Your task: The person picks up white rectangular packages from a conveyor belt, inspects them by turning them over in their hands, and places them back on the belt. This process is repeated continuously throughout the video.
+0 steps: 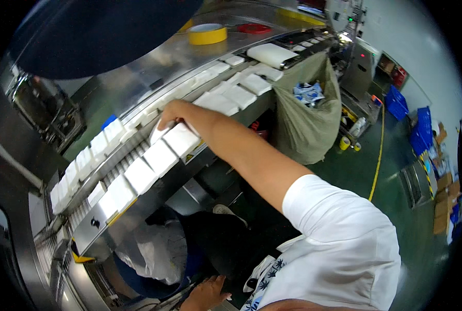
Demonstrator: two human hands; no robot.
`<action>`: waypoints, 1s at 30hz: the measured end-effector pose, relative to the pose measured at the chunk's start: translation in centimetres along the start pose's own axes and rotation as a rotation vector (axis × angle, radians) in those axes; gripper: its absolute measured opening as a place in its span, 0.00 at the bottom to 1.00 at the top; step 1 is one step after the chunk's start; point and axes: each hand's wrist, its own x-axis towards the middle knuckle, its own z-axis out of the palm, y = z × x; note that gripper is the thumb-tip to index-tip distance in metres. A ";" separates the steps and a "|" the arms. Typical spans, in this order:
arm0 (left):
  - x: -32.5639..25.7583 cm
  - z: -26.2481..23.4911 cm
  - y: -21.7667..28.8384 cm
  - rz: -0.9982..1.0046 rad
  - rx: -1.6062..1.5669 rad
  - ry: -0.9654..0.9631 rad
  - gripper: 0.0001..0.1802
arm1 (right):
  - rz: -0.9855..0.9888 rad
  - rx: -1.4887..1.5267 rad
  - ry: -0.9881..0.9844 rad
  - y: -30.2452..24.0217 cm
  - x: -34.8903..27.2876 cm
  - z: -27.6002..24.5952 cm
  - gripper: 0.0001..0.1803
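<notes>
- the right hand [173, 113] bends its fingers down over a white packet [182, 139] at the conveyor's near ledge; whether it pinches it, i cannot tell.
- the left hand [206, 294] lies low by the blue bin [132, 282], back upward; i cannot tell if it grips anything.
- a light, flat-fingered hold on the edges seems best, since such soft packs would likely dent under a hard squeeze.
- keeping corners square to the ledge should help neighbours sit flush.
- the packets look matte, pillowy and roughly rectangular, lying side by side.
- the slatted conveyor [121, 166] is ribbed, metallic grey, between two white rows.
- the sack [298, 132] hangs in dull green folds; clear, crinkled plastic [161, 251] lines the bin.
</notes>
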 end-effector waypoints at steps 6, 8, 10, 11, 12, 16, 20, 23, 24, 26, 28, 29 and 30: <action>0.0 0.8 -0.9 0.072 0.007 0.180 0.39 | 0.078 0.463 0.165 2.2 -1.4 -2.8 0.29; -0.4 1.7 -1.5 0.068 -0.044 0.252 0.37 | -0.118 0.413 0.332 1.4 -3.7 -4.0 0.27; -0.7 0.4 -0.7 -0.016 -0.083 0.233 0.35 | -0.145 0.238 0.279 -2.8 -10.3 -6.0 0.35; -0.7 -0.7 0.0 -0.013 -0.206 0.364 0.33 | -0.214 0.328 0.322 -3.1 -13.4 -6.1 0.36; -0.8 -1.9 1.0 0.000 -0.330 0.485 0.31 | -0.271 0.416 0.369 -2.7 -15.5 -5.5 0.38; -0.2 -2.3 1.2 0.084 -1.013 0.969 0.26 | -0.637 0.645 0.073 -2.7 -21.3 0.7 0.34; 0.7 -2.7 -1.3 -0.088 -1.559 1.104 0.32 | -0.900 0.507 -0.275 -3.8 -26.1 8.8 0.37; 0.7 -1.7 -1.4 0.281 -1.489 1.101 0.46 | -0.892 0.532 -0.487 -6.0 -29.0 12.5 0.37; 0.4 -2.1 -0.7 0.284 -1.542 1.083 0.55 | -0.903 0.548 -0.493 -6.4 -29.7 13.0 0.36; 0.2 -2.5 -0.2 0.285 -1.579 1.073 0.50 | -0.866 0.480 -0.422 -6.6 -30.7 13.1 0.35; -0.4 -2.9 1.0 0.241 -1.500 1.102 0.42 | -0.856 0.476 -0.330 -6.8 -31.0 13.3 0.33; -0.3 -2.2 -0.2 0.372 -1.455 1.088 0.33 | -0.855 0.473 -0.290 -6.9 -31.1 13.3 0.32; -0.6 -2.5 0.3 0.335 -1.409 1.096 0.31 | -0.829 0.495 -0.281 -7.0 -31.1 13.5 0.31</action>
